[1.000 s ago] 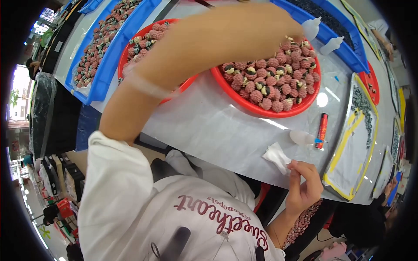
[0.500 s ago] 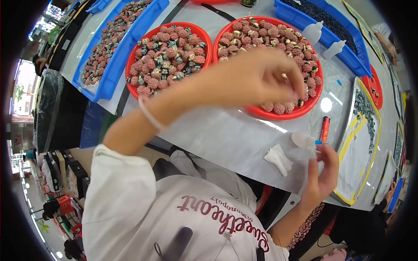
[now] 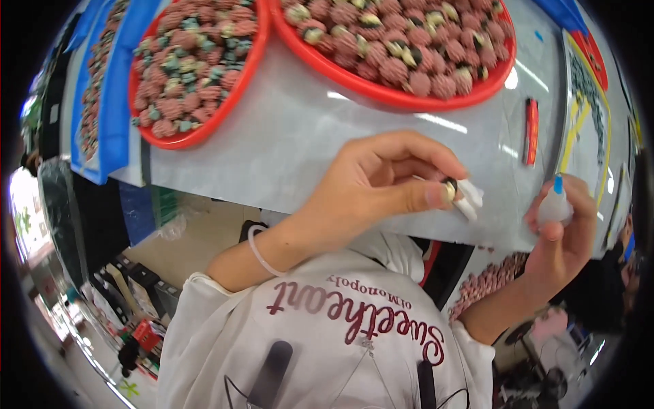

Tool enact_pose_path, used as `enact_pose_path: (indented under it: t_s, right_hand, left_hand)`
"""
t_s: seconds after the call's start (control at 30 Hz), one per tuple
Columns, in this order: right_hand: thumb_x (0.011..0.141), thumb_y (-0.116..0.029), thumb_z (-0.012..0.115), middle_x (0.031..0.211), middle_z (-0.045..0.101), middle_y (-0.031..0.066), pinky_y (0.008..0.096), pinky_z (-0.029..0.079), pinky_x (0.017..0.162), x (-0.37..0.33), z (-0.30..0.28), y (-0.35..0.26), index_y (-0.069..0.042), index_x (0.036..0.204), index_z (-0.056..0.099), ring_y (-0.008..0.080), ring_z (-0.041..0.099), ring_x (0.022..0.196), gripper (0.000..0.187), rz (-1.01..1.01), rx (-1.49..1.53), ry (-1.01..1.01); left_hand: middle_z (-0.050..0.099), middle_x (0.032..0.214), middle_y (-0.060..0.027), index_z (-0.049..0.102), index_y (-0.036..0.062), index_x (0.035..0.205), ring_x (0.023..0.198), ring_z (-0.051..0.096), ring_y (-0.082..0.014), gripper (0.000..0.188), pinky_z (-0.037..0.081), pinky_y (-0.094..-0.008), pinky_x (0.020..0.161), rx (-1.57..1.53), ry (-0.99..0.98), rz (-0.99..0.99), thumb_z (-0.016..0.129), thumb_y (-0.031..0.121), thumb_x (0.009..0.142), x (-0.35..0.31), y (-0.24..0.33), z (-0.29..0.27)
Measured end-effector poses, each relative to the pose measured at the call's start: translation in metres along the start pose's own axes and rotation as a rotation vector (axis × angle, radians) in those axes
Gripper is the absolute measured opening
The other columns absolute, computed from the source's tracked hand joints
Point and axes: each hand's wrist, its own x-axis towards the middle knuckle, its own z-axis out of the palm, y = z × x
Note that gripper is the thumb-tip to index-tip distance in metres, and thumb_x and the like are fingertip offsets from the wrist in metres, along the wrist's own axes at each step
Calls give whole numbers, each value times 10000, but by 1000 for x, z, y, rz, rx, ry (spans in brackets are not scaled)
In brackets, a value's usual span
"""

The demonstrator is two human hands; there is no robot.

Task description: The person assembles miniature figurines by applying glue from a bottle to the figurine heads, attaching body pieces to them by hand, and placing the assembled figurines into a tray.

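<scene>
Your left hand [image 3: 392, 180] has its thumb and fingertips pinched narrow on a small dark-and-cream piece [image 3: 449, 189], held over the table's [image 3: 286, 150] near edge. Just beyond those fingertips shows a white tissue [image 3: 471, 196], partly hidden by them; whether they touch it, you cannot tell. Your right hand [image 3: 575, 228] is curled around a translucent bottle [image 3: 555, 206], its blue tip pointing up, well apart from the piece.

Ahead of your left hand sits the right bowl [image 3: 402, 101], red and heaped with pink balls and dark and cream bits. To its left is the left bowl [image 3: 182, 141], also red and full, its bits more blue-grey. A blue tray [image 3: 114, 140] stands left of that. Between the right bowl and your right hand lies a red tube [image 3: 531, 133]. The yellow-edged tray [image 3: 584, 160] is just past your right fingers, which cover part of it.
</scene>
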Motion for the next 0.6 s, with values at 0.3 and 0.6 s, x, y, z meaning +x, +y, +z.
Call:
enact_pose_path:
  t_s: [0.3,0.6]
  right_hand:
    - [680,-386,673,878,521,175,266,391,731,2,5,-2,21,964,474,206,505,815,535,-63,114,-7]
    - [769,-384,565,844,499,176,281,406,678,-1,7,-5,76,927,496,214,481,758,492,-97,-11,-17]
  left_hand:
    - [543,917,-147,511,5,942,778,589,-186,321,492,-227,630,42,39,13,637,230,750,1,-6,4]
    - [545,900,-149,513,1,926,761,587,-182,347,499,-222,598,42,66,15,650,255,733,1,-8,7]
